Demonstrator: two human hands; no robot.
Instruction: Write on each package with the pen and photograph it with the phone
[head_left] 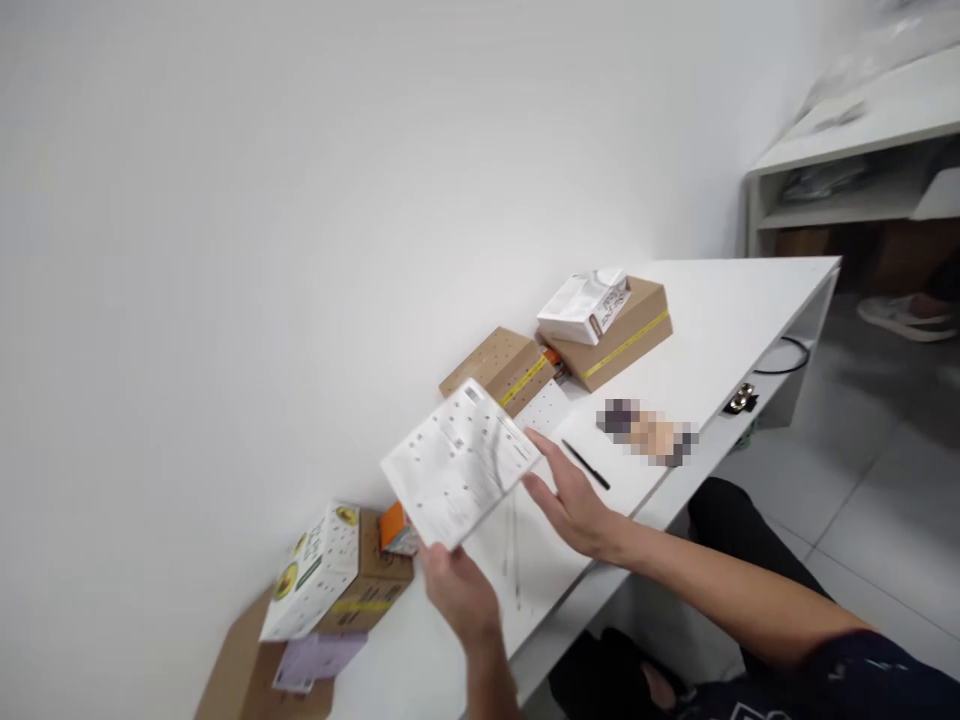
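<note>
Between my two hands is a flat white packet [457, 455], printed with small dark marks and a code square, raised above the white table [750, 290]. My left hand [461, 590] grips its near lower corner, fingers mostly hidden under it. At the right edge, my right hand [566, 490] pinches it with the thumb on the near side. A black pen [586, 464] lies just right of my right hand. Thin pale sticks or cords [514, 560] rest on the table below the packet.
Cardboard boxes with yellow tape stand along the wall, one [630, 330] bearing a white box [585, 305]. Near left are a box with a white printed top [315, 570], an orange box [397, 528] and a purple sheet [321, 660]. A blurred-out object [649, 432] lies near the front edge.
</note>
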